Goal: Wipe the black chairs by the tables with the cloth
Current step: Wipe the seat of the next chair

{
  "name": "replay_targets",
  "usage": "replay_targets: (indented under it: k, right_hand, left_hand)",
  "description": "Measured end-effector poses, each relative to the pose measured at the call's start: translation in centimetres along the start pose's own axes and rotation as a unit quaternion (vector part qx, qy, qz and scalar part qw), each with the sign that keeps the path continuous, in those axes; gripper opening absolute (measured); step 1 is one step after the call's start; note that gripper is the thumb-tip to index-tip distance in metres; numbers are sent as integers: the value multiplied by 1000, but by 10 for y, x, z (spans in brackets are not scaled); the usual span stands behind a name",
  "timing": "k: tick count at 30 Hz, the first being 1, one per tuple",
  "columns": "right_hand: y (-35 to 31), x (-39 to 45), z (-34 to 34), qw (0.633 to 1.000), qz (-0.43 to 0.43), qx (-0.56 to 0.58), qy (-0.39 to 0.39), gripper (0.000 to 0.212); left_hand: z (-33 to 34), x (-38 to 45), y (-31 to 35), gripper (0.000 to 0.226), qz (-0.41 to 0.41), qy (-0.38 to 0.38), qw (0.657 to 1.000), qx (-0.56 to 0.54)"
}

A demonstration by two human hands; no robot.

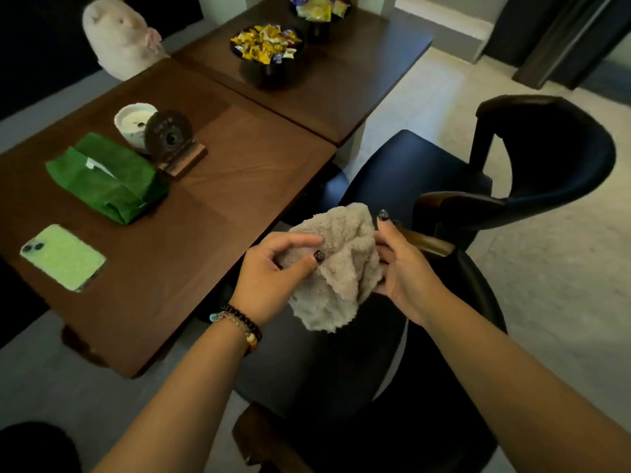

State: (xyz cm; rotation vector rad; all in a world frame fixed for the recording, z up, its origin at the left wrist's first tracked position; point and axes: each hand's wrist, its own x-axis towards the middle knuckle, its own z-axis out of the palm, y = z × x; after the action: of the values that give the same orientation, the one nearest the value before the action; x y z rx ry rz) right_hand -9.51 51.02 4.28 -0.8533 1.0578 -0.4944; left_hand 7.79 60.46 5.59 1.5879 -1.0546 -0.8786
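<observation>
A fluffy beige cloth [338, 268] hangs bunched between my two hands, above the seat of the near black chair [324, 377]. My left hand [273, 274] pinches its left side with thumb and fingers. My right hand [403, 268] grips its right edge, fingers curled behind the fabric. A second black chair [532, 165] with wooden arm ends stands further back on the right, its seat partly under the table.
Two brown wooden tables [211, 206] stand at left, holding a green phone [63, 257], a green tissue pack [106, 179], a white cup [135, 122], a round plaque on a stand [170, 138] and candy bowls [266, 52]. A plush toy [119, 35] sits behind. Pale floor [546, 285] lies to the right.
</observation>
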Motion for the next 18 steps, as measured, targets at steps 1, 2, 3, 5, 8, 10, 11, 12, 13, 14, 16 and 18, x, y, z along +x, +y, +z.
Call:
replay_targets:
  k: [1,2,3,5,8,10,11,12,13,14,16,18]
  right_hand:
    - [1,-3,9,1000,0,-6,-10,59]
    - [3,-5,19,1000,-4,-15,-12,59]
    - [6,-8,28,1000,-9,-22,-7,57]
    - [11,-10,45,999,-18,-35,18,49]
    - [17,-7,58,995,-29,-56,77,33]
    - [18,-4,58,990,-37,-82,108,18]
    - [17,-3,57,990,-39,-81,108,12]
    - [17,-1,55,991,-39,-76,102,15]
    - [16,0,54,992,-38,-73,93,20]
    - [14,1,53,993,-39,-81,81,18]
    - [11,0,51,989,-45,-122,68,3]
    - [10,1,44,982,-60,-158,80,18]
  left_hand:
    - [-11,-1,2,28,11,-13,1000,0]
    - [-21,-1,3,30,16,-22,1000,-5]
    - [-30,-1,5,32,18,-30,999,-12]
    - [-45,1,7,35,14,-38,999,-33]
    - [-57,6,7,44,0,-28,998,-54]
    - [-61,10,4,55,-23,-23,995,-92]
    - [-63,13,3,58,-41,-23,993,-111]
    - [-64,16,1,56,-56,-22,991,-121]
    - [-65,18,0,51,-68,-23,989,-126]
    - [-65,20,1,44,-83,-25,987,-137]
    - [-62,24,2,30,-111,-25,981,-157]
    - [-59,30,0,21,-122,-30,982,-144]
